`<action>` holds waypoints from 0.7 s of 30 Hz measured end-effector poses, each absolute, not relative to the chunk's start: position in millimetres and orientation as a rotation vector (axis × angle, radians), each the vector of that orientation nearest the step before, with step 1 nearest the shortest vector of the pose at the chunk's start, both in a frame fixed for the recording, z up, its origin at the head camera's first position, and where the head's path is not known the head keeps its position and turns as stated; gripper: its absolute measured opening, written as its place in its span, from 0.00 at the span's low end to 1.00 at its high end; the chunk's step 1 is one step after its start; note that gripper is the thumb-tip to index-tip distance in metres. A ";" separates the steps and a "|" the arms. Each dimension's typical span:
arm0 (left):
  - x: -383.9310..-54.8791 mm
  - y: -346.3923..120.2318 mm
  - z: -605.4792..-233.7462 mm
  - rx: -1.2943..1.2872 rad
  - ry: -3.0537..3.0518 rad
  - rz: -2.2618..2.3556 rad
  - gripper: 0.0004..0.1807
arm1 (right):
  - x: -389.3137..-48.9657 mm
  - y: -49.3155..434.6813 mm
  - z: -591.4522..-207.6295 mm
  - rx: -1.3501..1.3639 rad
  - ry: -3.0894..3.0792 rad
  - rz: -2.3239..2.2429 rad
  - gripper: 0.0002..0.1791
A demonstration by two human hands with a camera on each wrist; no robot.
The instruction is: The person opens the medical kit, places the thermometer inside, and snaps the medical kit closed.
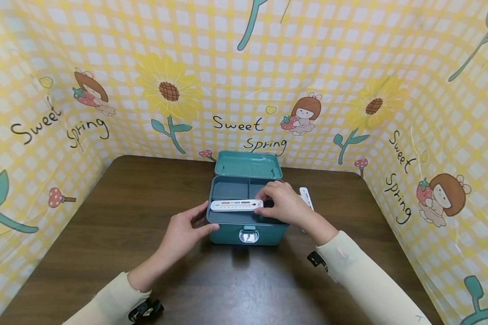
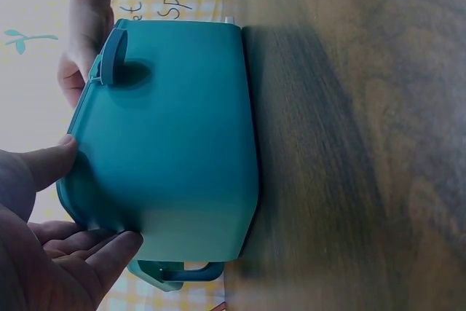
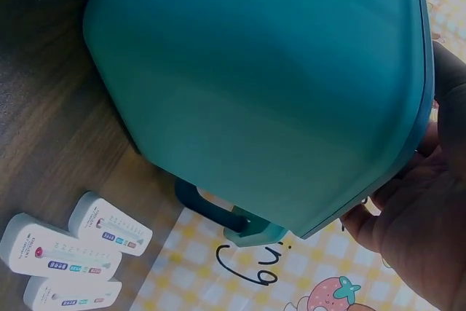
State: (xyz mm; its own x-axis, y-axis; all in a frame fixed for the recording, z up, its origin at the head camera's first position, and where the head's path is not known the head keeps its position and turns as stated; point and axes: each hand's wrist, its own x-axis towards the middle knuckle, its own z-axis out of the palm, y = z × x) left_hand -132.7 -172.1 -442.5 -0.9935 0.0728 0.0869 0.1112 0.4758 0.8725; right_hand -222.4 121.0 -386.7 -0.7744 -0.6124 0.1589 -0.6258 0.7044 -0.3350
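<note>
Though slim, thermometer (image 1: 232, 206) in right hand (image 1: 283, 203)

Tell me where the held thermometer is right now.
In the head view, the thermometer is over the box's near compartment, towards its left side, its right end pinched by the right hand.

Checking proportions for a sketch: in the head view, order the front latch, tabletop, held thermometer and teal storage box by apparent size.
Tabletop
Teal storage box
Held thermometer
Front latch
</note>
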 end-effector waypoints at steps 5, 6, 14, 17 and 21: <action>-132.5 -172.0 -442.0 -0.161 -2.670 -1.579 0.45 | -220.6 120.2 -387.0 1.041 -2.860 0.619 0.13; -132.6 -171.9 -442.2 -0.160 -2.669 -1.578 0.45 | -220.0 120.1 -386.9 1.042 -2.860 0.625 0.13; -132.4 -170.3 -442.2 -0.155 -2.672 -1.567 0.45 | -218.2 120.6 -385.4 1.101 -2.876 0.641 0.14; -132.2 -170.6 -441.7 -0.152 -2.670 -1.572 0.45 | -219.1 122.8 -385.4 1.125 -2.877 0.650 0.14; -132.8 -170.9 -441.2 -0.158 -2.666 -1.569 0.45 | -220.9 127.7 -384.9 1.190 -2.869 0.673 0.13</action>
